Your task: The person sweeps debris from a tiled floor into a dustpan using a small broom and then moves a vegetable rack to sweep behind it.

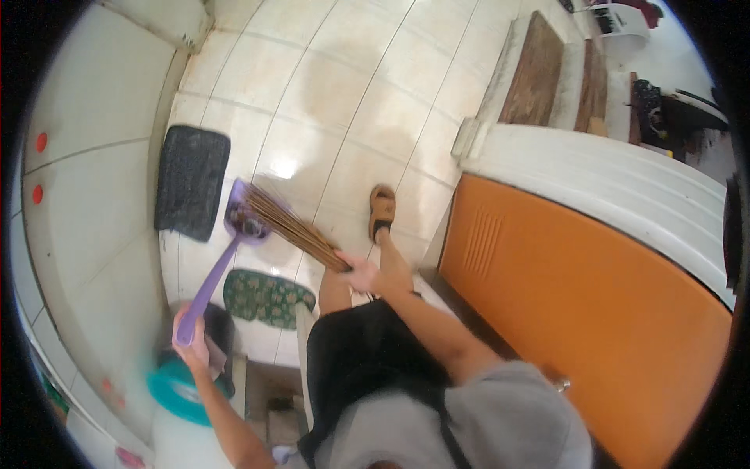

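My left hand (191, 339) grips the end of the long handle of a purple plastic dustpan (212, 280). Dark debris, too blurred to name, lies in the pan, which is held over the tiled floor beside a dark mat (193, 182). With my right hand (360, 273) I hold a stick broom (293, 228) by its bound end. The broom's bristle tips reach over the open pan and partly hide its right side. A small green patterned mat (269, 298) lies on the floor between the dustpan and my legs.
At the right stands an orange door (574, 299) with a metal knob, below a white ledge. Steps with brown treads (534, 76) rise at the upper right. A pale wall (94, 205) runs along the left. A teal-rimmed container (176, 393) and a dark bin (220, 328) stand near my left arm.
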Demonstrator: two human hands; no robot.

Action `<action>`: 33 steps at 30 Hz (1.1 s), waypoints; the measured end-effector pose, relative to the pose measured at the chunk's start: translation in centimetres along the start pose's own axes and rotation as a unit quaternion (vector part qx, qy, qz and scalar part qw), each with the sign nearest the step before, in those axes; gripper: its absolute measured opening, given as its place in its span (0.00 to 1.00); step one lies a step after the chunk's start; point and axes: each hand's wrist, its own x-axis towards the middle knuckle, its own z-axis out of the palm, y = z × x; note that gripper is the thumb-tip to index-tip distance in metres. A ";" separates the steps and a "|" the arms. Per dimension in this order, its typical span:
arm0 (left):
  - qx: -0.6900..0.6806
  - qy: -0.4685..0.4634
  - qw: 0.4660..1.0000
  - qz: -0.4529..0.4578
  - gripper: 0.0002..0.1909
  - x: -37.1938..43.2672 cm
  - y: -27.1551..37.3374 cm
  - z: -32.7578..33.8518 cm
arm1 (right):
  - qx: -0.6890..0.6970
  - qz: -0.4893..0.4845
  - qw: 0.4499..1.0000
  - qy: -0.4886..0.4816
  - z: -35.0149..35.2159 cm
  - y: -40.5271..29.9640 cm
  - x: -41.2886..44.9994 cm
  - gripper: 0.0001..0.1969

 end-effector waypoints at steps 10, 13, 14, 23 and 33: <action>-0.033 -0.081 0.996 0.031 0.13 1.1 2.7 1.9 | 0.261 0.171 0.940 0.140 -1.5 8.2 4.7 0.38; -0.100 -0.072 0.992 0.005 0.15 -0.4 3.5 2.3 | 0.221 0.116 0.968 0.011 2.7 2.3 1.1 0.40; -0.077 -0.057 0.995 0.017 0.16 -0.6 2.7 2.0 | 0.216 0.110 0.970 0.012 3.1 2.1 0.1 0.40; -0.108 0.020 0.994 -0.008 0.22 -2.3 2.4 0.9 | 0.009 -0.046 0.991 0.128 -2.5 -6.4 -6.0 0.41; -0.141 0.105 0.984 0.009 0.19 2.8 10.0 -1.9 | 0.097 -0.079 0.983 0.133 -11.9 -18.6 -13.8 0.39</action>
